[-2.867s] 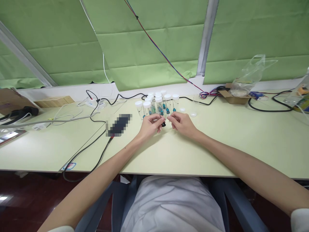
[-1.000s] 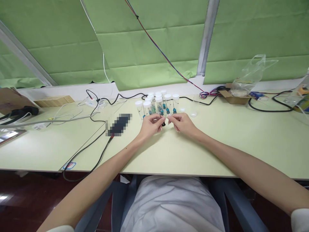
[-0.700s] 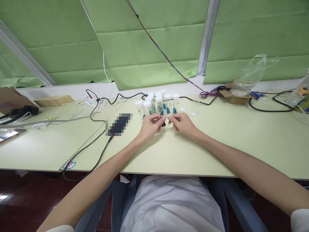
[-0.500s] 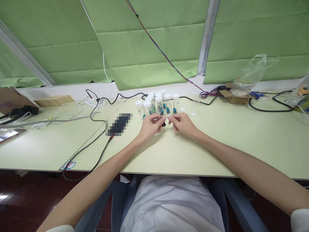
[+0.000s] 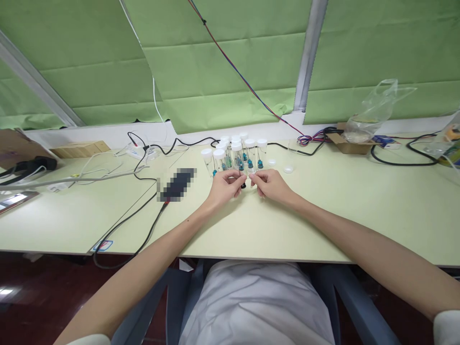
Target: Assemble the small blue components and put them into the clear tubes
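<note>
My left hand (image 5: 227, 186) is closed in a pinch above the table, thumb against fingers. A small item with a dark round end (image 5: 243, 185) shows at its fingertips; its kind is too small to make out. Close beside it, my right hand (image 5: 270, 183) is also pinched, its fingertips almost meeting the left ones. What it grips is mostly hidden. Just beyond both hands stand several clear vials with white caps (image 5: 220, 154), with teal-and-dark pieces inside. Two loose white caps (image 5: 288, 169) lie on the table to the right of the vials.
The pale table (image 5: 323, 201) runs along a green-covered wall. On the left are a blurred-out dark device (image 5: 178, 184), its cable and yellowish boxes (image 5: 81, 149). At the back right, an open cardboard box (image 5: 348, 144) holds a plastic bag, among black cables.
My right fingertips have shifted very slightly left, toward my left hand. My left hand, the vials and the loose caps stay where they were.
</note>
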Motion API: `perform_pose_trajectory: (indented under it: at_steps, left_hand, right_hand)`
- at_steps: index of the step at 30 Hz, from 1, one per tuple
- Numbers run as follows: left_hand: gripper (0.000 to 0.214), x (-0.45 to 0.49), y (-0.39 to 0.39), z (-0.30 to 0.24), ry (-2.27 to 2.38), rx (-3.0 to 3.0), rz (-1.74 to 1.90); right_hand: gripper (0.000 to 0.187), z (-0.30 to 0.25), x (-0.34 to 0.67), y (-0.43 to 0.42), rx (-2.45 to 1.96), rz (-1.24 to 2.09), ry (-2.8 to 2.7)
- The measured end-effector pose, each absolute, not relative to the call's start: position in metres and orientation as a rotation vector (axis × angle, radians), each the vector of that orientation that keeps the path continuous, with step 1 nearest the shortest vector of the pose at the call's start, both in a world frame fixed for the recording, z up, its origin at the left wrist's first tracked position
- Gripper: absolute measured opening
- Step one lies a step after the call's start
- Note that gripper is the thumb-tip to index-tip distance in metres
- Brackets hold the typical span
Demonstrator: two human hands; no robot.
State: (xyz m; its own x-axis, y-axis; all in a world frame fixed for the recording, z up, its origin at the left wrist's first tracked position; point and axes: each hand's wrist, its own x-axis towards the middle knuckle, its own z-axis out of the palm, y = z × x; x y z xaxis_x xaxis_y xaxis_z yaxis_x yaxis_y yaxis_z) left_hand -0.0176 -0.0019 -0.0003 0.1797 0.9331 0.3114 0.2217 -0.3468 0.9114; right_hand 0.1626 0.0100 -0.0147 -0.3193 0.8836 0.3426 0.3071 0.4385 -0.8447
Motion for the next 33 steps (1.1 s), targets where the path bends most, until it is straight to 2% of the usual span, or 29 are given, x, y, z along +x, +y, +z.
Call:
perform_pose_trajectory:
  at_steps: [6, 33]
  left_hand:
    - [0.034, -0.0189, -0.0002, -0.0019, 1.113, 1.727, 1.202]
    - [0.033, -0.0206, 0.0006, -0.001, 1.114, 1.749, 1.168]
  right_hand:
    - [0.042, -0.015, 0.1626, 0.0086, -1.023, 0.836, -1.869]
    - [0.04, -0.0139, 0.162, 0.007, -1.032, 0.824, -1.884]
